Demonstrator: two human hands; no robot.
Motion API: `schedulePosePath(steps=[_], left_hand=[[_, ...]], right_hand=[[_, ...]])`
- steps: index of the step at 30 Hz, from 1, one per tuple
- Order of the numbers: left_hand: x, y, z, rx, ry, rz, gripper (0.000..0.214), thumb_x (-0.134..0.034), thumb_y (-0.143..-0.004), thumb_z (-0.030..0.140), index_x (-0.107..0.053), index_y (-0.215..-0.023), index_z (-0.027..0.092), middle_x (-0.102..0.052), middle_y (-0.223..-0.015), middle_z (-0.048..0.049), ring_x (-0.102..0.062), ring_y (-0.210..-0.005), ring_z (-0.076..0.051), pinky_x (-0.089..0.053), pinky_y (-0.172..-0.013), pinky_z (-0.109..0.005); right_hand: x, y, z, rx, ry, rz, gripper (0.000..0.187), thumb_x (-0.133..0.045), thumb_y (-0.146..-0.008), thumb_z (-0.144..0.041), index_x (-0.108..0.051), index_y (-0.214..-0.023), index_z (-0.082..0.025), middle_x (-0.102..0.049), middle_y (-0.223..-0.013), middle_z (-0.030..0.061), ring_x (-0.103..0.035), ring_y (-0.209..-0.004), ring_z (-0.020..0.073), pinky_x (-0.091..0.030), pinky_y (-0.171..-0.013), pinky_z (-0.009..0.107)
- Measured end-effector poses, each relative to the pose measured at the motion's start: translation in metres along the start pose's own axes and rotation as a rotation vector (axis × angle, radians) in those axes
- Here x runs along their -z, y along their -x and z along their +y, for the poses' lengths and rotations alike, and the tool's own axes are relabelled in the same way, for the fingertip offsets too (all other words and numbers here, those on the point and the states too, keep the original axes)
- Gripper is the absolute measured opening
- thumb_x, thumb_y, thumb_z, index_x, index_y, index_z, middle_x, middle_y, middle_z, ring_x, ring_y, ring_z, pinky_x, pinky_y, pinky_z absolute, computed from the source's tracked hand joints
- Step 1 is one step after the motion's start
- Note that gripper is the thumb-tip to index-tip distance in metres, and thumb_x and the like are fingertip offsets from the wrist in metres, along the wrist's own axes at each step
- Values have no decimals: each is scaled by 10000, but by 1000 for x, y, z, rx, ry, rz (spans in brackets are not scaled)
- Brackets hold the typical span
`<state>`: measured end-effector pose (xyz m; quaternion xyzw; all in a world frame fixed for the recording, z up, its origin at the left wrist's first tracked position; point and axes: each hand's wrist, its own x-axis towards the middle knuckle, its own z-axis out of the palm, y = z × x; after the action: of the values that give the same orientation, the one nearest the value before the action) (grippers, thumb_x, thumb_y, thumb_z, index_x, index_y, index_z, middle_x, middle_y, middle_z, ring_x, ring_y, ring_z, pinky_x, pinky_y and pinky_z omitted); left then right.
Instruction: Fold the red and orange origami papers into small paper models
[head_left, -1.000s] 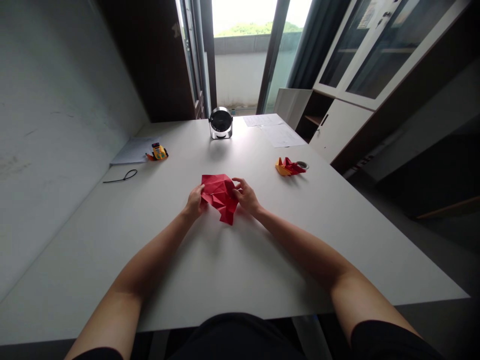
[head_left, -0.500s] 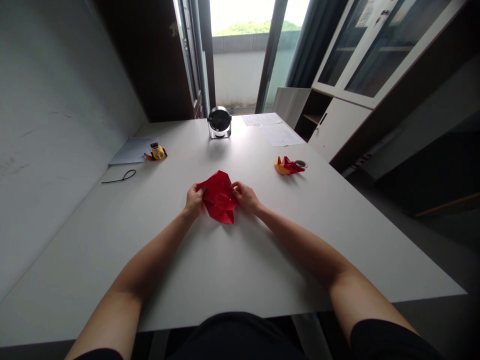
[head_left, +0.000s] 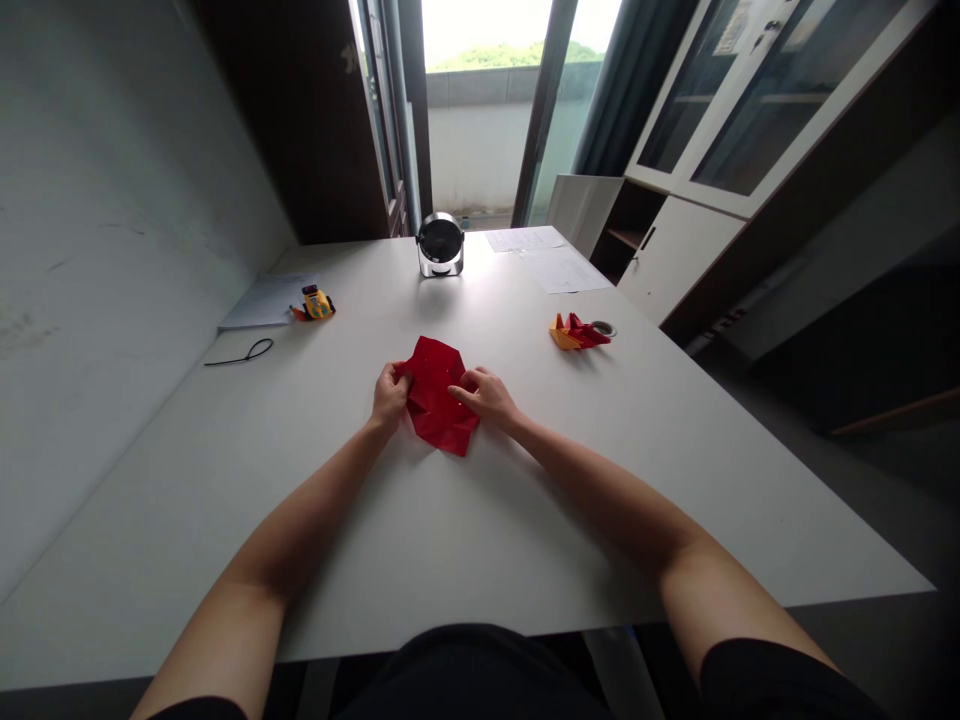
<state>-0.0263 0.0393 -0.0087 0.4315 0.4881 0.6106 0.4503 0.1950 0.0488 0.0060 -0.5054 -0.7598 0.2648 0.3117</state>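
Observation:
A creased sheet of red paper (head_left: 436, 405) is partly spread out above the middle of the white table. At its left edge my left hand (head_left: 390, 395) pinches it, thumb on top. My right hand (head_left: 486, 395) closes on the right edge, its thumb lying over the paper and its fingers behind. Fold lines run across the sheet, and its outline is uneven. Whether the sheet rests on the table or is held just above it, I cannot tell.
A folded red and yellow paper piece (head_left: 577, 332) lies to the right, beside a tape roll (head_left: 604, 328). To the left are a yellow toy-like object (head_left: 315, 303), a black cable tie (head_left: 244, 354) and papers (head_left: 262, 303). A round black device (head_left: 440, 243) stands at the back.
The red paper has turned a little and lies more spread out, its lower tip shifted right and down. My right thumb has moved left onto the paper.

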Motion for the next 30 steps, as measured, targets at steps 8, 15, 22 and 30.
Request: schedulePosePath(steps=[8,15,22,30], left_hand=[[-4,4,9,21,91,-58,279,-693,-824,323,-619,-1054,185,-680,-934,-46,-634,-746,-134,-514,-679,-246],[2,-7,5,10,121,10,258,-675,-843,346,-614,-1037,187,-689,-925,-40,-642,-767,-132,-507,-708,-244],[23,-27,-2,151,108,32,261,-693,-813,408,-567,-868,186,-652,-769,-20,-603,-636,-131,-487,-630,-249],[30,-19,16,-239,-504,74,187,-713,-716,191,-667,-895,221,-635,-887,-62,-589,-894,-233,-474,-884,-360]], right_hand=[[-3,2,4,77,143,40,120,-610,-874,-332,-671,-860,-230,-593,-1004,58,-563,-869,187,-447,-744,295],[0,-11,18,-76,-125,198,161,-512,-831,-318,-600,-744,-216,-604,-816,-2,-544,-740,153,-435,-691,263],[10,-18,34,-169,-128,267,169,-484,-815,-328,-523,-689,-222,-554,-648,-29,-495,-638,150,-368,-602,265],[9,-13,30,-42,279,196,111,-562,-834,-269,-595,-744,-215,-634,-869,66,-522,-893,226,-406,-808,338]])
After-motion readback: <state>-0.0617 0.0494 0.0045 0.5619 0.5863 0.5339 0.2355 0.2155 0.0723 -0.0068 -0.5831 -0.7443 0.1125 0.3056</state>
